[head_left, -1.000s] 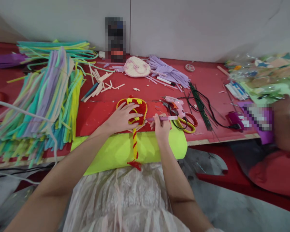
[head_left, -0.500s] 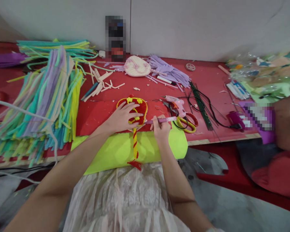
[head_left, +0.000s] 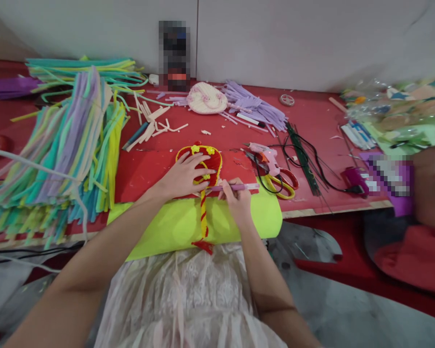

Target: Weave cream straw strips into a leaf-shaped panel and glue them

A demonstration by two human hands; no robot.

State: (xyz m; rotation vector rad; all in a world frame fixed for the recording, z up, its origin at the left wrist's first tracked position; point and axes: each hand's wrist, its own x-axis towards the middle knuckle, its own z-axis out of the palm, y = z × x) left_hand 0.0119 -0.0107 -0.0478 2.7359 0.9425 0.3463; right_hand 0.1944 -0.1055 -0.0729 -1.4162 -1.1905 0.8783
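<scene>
My left hand [head_left: 189, 175] lies spread over a red and yellow pipe-cleaner fan [head_left: 216, 166], pressing it on a red sheet [head_left: 145, 169]. Yellow flowers sit near the fan's top rim. Its twisted handle [head_left: 203, 217] runs down toward me, ending in a red tassel [head_left: 203, 246] near my dress. Closed around a purple pen [head_left: 239, 187] is my right hand [head_left: 236, 200], just right of where handle and fan meet. The pen tip points left at the fan's lower edge; whether it touches is too small to tell. Bright yellow-green sheet material [head_left: 224, 222] lies under both forearms.
Bundled pastel pipe cleaners [head_left: 65, 145] heap up on the left. To the right lie a pink glue gun [head_left: 268, 157], scissors [head_left: 282, 186] and dark green wires [head_left: 304, 159]. A cream woven disc [head_left: 206, 98] and purple pipe cleaners [head_left: 255, 106] are behind. Another person's arm [head_left: 429, 188] is far right.
My right hand with the pen has shifted slightly left, along the fan's lower edge. My left hand stays in place on the fan.
</scene>
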